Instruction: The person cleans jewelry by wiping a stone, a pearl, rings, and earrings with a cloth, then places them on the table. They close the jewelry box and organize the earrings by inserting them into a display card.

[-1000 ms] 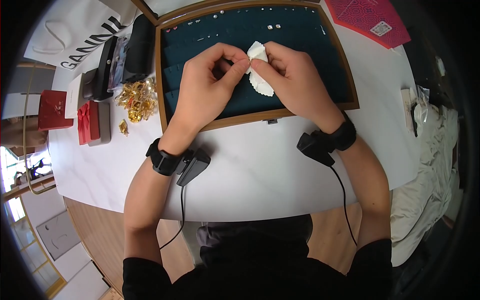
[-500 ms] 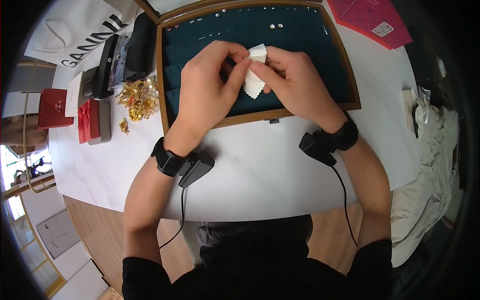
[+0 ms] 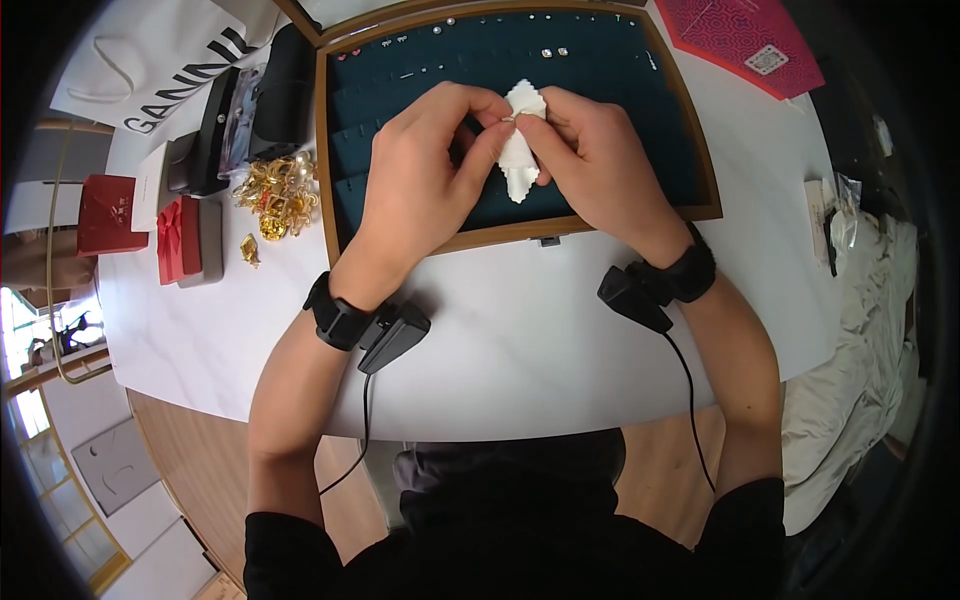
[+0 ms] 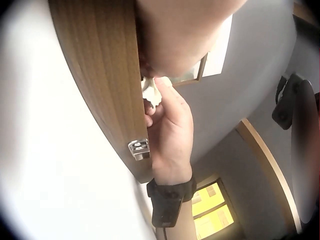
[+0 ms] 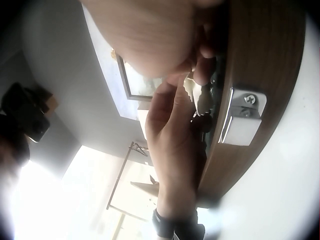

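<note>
Over the jewelry case point(image 3: 610, 222) both hands meet at a small white cloth point(image 3: 518, 160) with zigzag edges. My right hand point(image 3: 600, 160) grips the folded cloth between thumb and fingers, one end up and the other hanging down. Thumb and index finger of my left hand point(image 3: 425, 175) pinch a tiny piece of jewelry at the cloth's middle; fingers and cloth hide most of it, and I cannot tell its kind. In the right wrist view the cloth point(image 5: 197, 95) sticks out between the fingertips, close behind the wooden edge with its metal latch point(image 5: 242, 117).
Pearl studs point(image 3: 437, 30) and square stone earrings point(image 3: 554, 52) sit in the case's dark green lining. Left of it lie a heap of gold jewelry point(image 3: 275, 200), a red ribboned box point(image 3: 178, 240) and black cases point(image 3: 285, 100). A pink printed envelope point(image 3: 740, 40) is at the back right.
The cloth has turned and shifted between the fingers, first down and left, then slightly up and right. My left hand has moved a little to the right. Both hands keep their pinch.
</note>
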`<control>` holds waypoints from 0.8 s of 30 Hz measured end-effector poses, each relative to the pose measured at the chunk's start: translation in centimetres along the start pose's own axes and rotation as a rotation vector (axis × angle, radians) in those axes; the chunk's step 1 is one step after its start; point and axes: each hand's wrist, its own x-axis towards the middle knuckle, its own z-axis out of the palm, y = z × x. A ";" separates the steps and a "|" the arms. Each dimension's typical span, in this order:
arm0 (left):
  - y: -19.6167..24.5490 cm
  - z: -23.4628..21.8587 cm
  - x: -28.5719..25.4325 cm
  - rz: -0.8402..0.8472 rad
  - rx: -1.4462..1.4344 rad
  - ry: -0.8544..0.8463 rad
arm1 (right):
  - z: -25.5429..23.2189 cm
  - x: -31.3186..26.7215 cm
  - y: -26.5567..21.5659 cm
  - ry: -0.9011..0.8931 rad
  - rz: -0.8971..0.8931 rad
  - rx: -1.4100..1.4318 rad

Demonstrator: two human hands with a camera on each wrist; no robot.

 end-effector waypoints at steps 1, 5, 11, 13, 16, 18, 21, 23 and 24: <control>-0.2 0.0 0.0 0.006 -0.002 -0.007 | 0.1 0.0 0.0 0.010 0.015 0.043; 0.0 -0.1 0.0 0.001 0.014 -0.022 | 0.0 -0.1 -0.6 0.013 0.034 0.086; -0.3 -0.2 0.0 -0.143 -0.055 -0.004 | -0.8 -0.1 -1.2 -0.081 0.006 0.109; -0.4 -0.2 0.0 -0.186 -0.114 0.003 | -0.6 0.0 -1.1 -0.063 0.031 0.183; -0.1 -0.2 0.0 -0.199 -0.170 -0.012 | 0.0 -0.1 -0.9 -0.038 0.002 0.169; -0.2 -0.3 0.0 -0.194 -0.173 -0.025 | 0.0 0.0 -0.4 -0.038 -0.013 0.137; -0.4 -0.4 0.0 -0.162 -0.170 -0.066 | -0.2 -0.1 -0.4 -0.060 -0.024 0.070; -0.4 -0.4 0.0 -0.135 -0.164 -0.094 | -0.2 -0.2 -0.6 -0.083 -0.021 0.037; -0.3 -0.4 0.0 -0.118 -0.142 -0.086 | -0.1 -0.2 -0.6 -0.071 -0.006 0.052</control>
